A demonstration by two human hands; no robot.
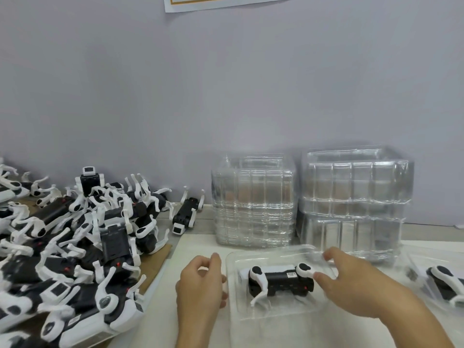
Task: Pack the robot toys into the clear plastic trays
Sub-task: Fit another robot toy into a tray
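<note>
Right hand (351,285) fingers touch the robot toy (281,281) in its tray (251,315); left hand (200,285) loosely curled, holding nothing

two tray stacks (311,197), two packed toys (281,280)

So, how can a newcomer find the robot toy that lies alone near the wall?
Start at the left stack of clear trays by the wall. Just left of it one robot toy lies on its back, legs up. It lies just clear of the big pile.
</note>
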